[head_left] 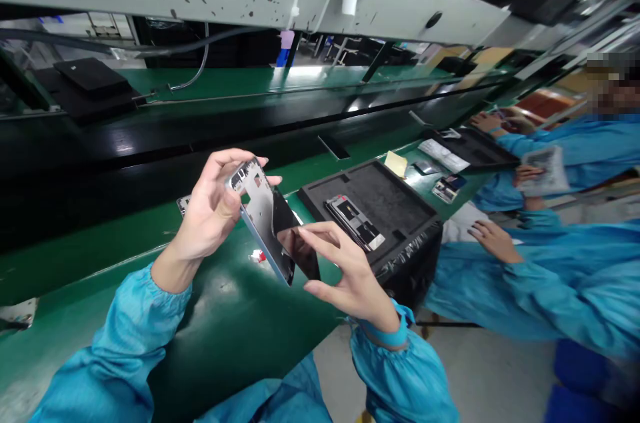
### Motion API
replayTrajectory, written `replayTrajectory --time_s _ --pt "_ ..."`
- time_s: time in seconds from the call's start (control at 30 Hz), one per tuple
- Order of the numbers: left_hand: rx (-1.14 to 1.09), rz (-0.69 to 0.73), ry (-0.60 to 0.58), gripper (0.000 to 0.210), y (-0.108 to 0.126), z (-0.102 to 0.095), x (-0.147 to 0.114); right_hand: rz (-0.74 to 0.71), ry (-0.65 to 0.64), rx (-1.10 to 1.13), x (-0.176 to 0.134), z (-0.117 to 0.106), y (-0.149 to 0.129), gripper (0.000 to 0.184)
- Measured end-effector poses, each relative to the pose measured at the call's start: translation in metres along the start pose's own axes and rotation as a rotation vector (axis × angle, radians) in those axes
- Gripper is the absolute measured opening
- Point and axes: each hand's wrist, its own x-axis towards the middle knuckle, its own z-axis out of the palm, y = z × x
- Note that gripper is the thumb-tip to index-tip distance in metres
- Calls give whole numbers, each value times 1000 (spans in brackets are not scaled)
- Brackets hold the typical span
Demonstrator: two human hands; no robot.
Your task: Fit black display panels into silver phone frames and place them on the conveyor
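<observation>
While my left hand (207, 213) is clamping a phone frame (263, 213), my right hand (350, 273) is touching a dark panel (295, 236) at three o'clock from it; whether it's gripping, I cannot tell.

Green bench (225, 336), black tray (395, 193), yellow paper (396, 163)

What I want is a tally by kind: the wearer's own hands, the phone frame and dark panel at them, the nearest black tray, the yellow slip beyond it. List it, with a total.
Hands: 2, left hand and right hand
Frame: 1 blue-edged phone frame
Panel: 1 dark panel
Tray: 1 black tray
Slip: 1 yellow slip
Total: 6
</observation>
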Motion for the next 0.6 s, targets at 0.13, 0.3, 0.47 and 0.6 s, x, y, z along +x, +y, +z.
replayTrajectory --time_s 0.13,0.3,0.47,0.6 --pt "145 55 -13 44 -5 -2 1 80 150 101 5 25 2 76" --pt "287 100 45 45 -12 -2 2 213 195 200 8 46 5 85" --pt "382 170 94 41 -19 0 4 165 195 216 12 55 10 80" --pt "408 213 109 38 -19 0 7 146 229 250 16 60 12 84"
